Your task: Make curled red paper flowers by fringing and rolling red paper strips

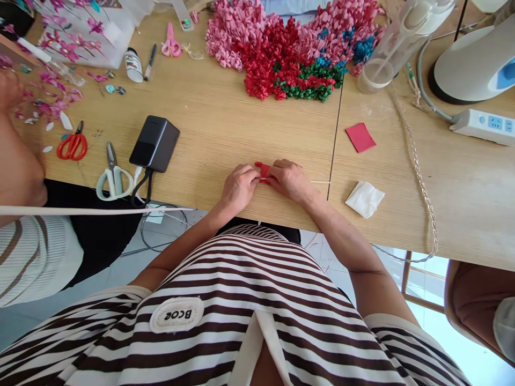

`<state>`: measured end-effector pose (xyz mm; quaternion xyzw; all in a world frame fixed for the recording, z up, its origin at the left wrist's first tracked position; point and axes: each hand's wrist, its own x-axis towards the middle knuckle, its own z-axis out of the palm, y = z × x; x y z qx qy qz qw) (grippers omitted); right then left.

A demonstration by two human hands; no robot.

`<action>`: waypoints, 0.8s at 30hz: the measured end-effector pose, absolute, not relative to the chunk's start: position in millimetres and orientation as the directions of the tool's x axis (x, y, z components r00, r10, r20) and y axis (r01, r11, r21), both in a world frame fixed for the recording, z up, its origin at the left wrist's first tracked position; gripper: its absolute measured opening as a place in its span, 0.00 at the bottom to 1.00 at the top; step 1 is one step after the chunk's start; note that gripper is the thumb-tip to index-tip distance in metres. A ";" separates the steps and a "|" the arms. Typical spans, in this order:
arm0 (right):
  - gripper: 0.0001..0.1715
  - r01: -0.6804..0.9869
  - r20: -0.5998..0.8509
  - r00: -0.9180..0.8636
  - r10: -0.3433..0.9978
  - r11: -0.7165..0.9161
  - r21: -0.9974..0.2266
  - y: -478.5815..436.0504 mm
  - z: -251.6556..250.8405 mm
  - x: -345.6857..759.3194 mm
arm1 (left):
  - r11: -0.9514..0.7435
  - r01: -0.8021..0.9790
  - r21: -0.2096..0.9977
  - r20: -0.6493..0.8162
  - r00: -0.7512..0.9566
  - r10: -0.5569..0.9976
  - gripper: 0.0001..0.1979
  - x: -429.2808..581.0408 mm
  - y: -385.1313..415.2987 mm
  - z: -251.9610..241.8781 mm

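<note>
Close to the table's front edge, a small piece of red cloth point(264, 170) lies between my two hands, its upper left end gathered or curled. My left hand point(240, 185) pinches its left side with thumb and fingertips. From the other side my right hand point(290, 178) has bent fingers closed on the cloth and covers much of it. A thin pale stick point(321, 182) sticks out to the right from beneath the right hand; a light bit of it also shows between the thumbs. To the right lie a flat red cloth square point(361, 138) and a folded white tissue point(365, 199).
At the back is a heap of pink, red, green and blue curled flowers point(277, 59). A black power bank point(154, 143), pale-handled scissors point(114, 179) and red-handled scissors point(73, 145) lie left. A twisted cord point(416, 161) and power strip point(485, 126) lie right. Another person's arm point(20, 155) is at left.
</note>
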<state>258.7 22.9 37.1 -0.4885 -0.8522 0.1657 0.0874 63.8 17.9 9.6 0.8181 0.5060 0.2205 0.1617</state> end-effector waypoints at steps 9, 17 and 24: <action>0.17 0.833 -0.071 -0.495 0.866 0.450 -0.320 21.1 43.4 255.2 | -0.448 0.755 0.480 0.354 0.301 0.886 0.08 55.5 -2.0 -2.3; 0.18 0.838 -0.048 -0.492 0.870 0.457 -0.297 21.5 36.3 254.3 | -0.424 0.794 0.435 0.342 0.290 0.894 0.10 60.9 -6.0 -3.2; 0.20 0.868 -0.031 -0.442 0.896 0.418 -0.268 21.7 36.0 250.8 | -0.416 0.792 0.447 0.335 0.284 0.899 0.09 59.4 -2.4 -1.7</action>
